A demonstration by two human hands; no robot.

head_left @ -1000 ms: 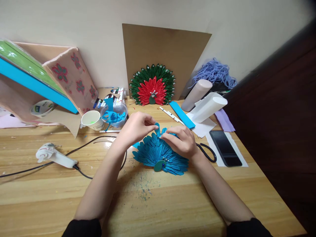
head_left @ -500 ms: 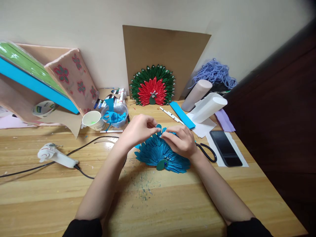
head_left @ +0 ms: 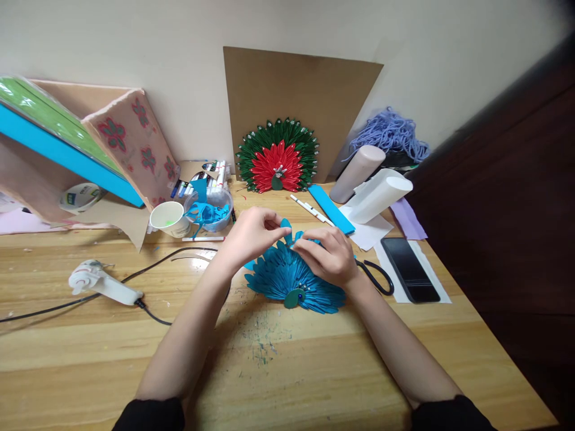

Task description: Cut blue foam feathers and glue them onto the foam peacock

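Observation:
A blue paper peacock (head_left: 287, 275) with a fan of layered petals and a green body (head_left: 294, 298) lies on the table in front of me. Above its upper edge, my left hand (head_left: 258, 233) pinches a loose blue petal (head_left: 286, 226) between thumb and finger. My right hand (head_left: 330, 254) rests at the fan's upper right, its fingers closed at the petal tips; what sits in the pinch is mostly covered by the fingers. Black-handled scissors (head_left: 381, 278) lie partly hidden beside my right wrist.
A white glue gun (head_left: 103, 284) and its cord lie at left. A paper cup (head_left: 169, 219) and a tub of blue scraps (head_left: 220, 222) stand behind my left arm. At the back a red-green peacock (head_left: 278, 158) leans on cardboard (head_left: 300, 84). A phone (head_left: 411, 269) lies at right.
The petal in my left hand has tipped and shifted slightly left and up, away from the fan. My right hand has hardly moved.

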